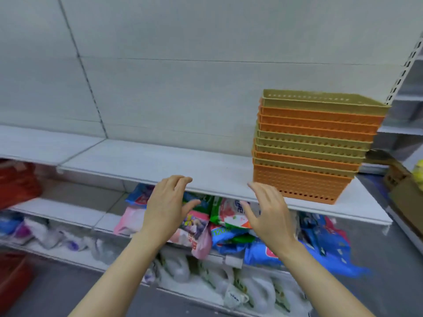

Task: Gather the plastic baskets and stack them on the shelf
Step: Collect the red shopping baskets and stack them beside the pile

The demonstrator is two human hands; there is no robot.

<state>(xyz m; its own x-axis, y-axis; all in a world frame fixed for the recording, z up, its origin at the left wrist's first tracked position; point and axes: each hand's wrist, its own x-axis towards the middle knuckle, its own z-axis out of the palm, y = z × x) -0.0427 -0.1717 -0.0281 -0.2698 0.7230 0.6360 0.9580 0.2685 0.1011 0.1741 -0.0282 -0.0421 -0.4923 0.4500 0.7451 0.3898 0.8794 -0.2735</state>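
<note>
A stack of several orange and olive plastic baskets (313, 143) stands nested on the right end of a white shelf (160, 163). An olive basket is on top and an orange one at the bottom. My left hand (167, 207) hovers in front of the shelf's front edge, fingers loosely spread, holding nothing. My right hand (267, 209) is raised beside it, just left of the stack's lower corner, fingers relaxed and empty. Neither hand touches the baskets.
Below the shelf lie colourful detergent bags (206, 225) and, lower still, white jugs (251, 287). Red tubs (16, 184) sit at the far left. A cardboard box (402, 186) stands at the right beside a slotted shelf upright (402, 72).
</note>
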